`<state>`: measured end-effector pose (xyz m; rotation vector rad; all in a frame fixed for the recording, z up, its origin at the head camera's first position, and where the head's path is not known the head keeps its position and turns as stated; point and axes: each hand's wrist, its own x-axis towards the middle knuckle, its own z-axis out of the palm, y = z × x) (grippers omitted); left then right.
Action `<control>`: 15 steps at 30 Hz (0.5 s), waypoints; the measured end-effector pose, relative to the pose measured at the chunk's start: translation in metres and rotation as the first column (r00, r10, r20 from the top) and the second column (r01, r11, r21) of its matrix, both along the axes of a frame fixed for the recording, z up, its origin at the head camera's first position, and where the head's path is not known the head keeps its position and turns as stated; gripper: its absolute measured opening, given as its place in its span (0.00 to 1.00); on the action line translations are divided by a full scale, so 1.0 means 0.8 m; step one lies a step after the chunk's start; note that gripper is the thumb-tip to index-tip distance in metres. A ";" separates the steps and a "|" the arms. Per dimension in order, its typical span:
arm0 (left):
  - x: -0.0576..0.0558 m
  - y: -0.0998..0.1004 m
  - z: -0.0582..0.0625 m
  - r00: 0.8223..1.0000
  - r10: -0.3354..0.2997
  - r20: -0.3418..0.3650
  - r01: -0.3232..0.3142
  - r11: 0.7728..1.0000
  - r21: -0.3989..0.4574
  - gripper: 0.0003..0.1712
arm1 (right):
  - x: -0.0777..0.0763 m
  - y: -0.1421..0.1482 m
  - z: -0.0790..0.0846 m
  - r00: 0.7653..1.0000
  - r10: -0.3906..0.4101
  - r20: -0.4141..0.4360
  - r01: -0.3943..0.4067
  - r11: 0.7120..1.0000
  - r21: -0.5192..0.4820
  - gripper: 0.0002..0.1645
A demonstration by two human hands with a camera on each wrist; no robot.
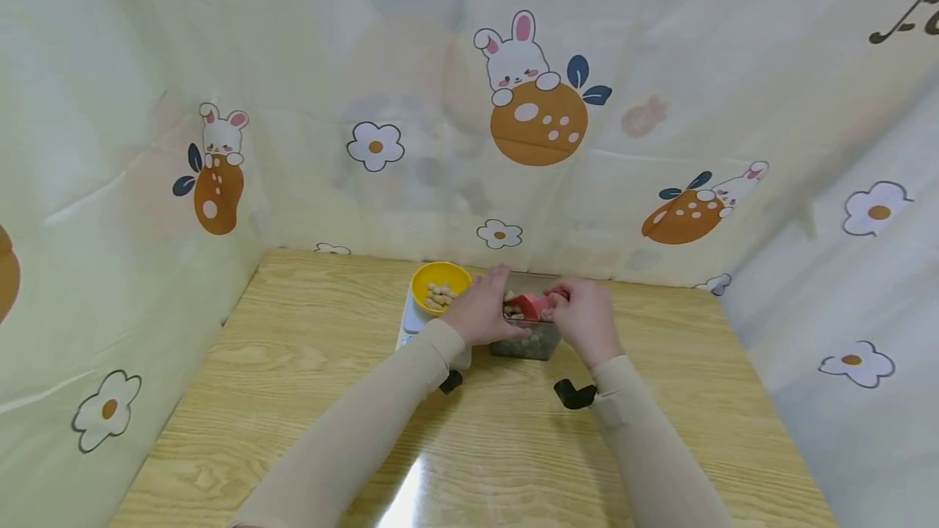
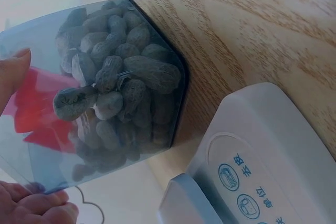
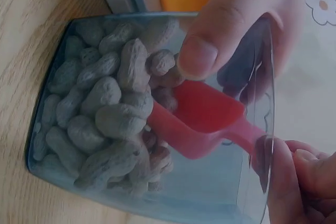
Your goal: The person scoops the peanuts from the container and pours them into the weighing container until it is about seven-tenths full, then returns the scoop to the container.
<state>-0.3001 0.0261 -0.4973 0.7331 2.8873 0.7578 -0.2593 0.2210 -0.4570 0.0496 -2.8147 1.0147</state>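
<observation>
A clear grey plastic container [image 1: 524, 346] holds peanuts in their shells [image 3: 100, 124]. My left hand [image 1: 480, 310] grips the container at its left side, the thumb lying across the near wall by the rim. My right hand [image 1: 589, 318] pinches the handle of a red scoop [image 3: 207, 114] at the container's right side. The scoop's head is down inside the container, its front edge among the peanuts. Left of the container, a yellow bowl [image 1: 420, 298] with several peanuts in it sits on a white kitchen scale [image 2: 262, 150].
The wooden tabletop [image 1: 323, 332] extends to both sides and in front of the container. A patterned curtain [image 1: 425, 194] hangs behind the table and along its sides. Black wrist cameras [image 1: 575, 394] sit at both wrists, low over the table.
</observation>
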 end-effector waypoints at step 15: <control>-0.001 0.002 0.001 1.000 -0.007 0.019 0.007 1.000 -0.007 0.71 | -0.011 0.018 -0.001 0.973 -0.086 0.213 0.167 0.903 -0.397 0.19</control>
